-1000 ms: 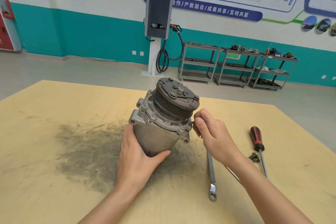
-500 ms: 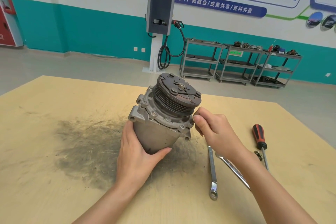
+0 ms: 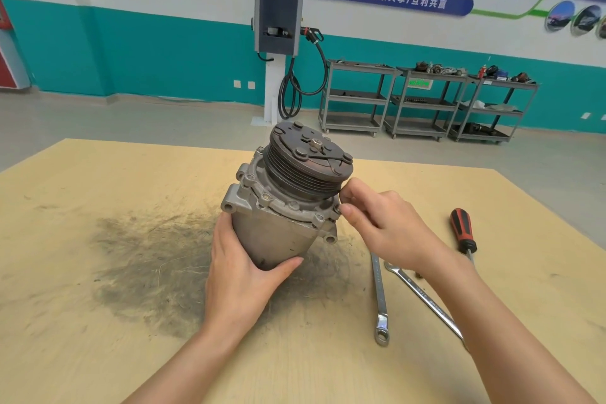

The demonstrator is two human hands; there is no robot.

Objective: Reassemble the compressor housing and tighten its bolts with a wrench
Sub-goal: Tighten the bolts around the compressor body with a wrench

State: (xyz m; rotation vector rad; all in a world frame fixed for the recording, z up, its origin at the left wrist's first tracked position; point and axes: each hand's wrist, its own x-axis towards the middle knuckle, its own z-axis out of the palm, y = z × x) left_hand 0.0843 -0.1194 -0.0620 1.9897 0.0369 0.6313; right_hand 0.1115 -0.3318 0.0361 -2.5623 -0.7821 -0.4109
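Both hands are on the compressor [image 3: 282, 203], which stands tilted on the bench [image 3: 98, 354] with its pulley [image 3: 308, 167] up and leaning away to the right. Left hand [image 3: 244, 275] wraps the lower body, fingers behind it and thumb lying across the near face. Right hand [image 3: 383, 223] is at the flange on the right side, thumb and forefinger pinched together at a bolt [image 3: 337, 208] at the flange's edge; the bolt itself is mostly hidden by the fingertips, so how far in it sits cannot be told. Other bolt heads show around the flange.

A dark greasy smear [image 3: 147, 266] spreads across the bench under and left of the compressor. Right of it lie two wrenches: one [image 3: 379, 298] pointing toward the camera, its ring end nearest, the other [image 3: 423, 297] angled beneath the right forearm. Farther right is a screwdriver [image 3: 463, 233] with a red and black handle. Steel carts [image 3: 423, 102] stand along the teal wall behind.
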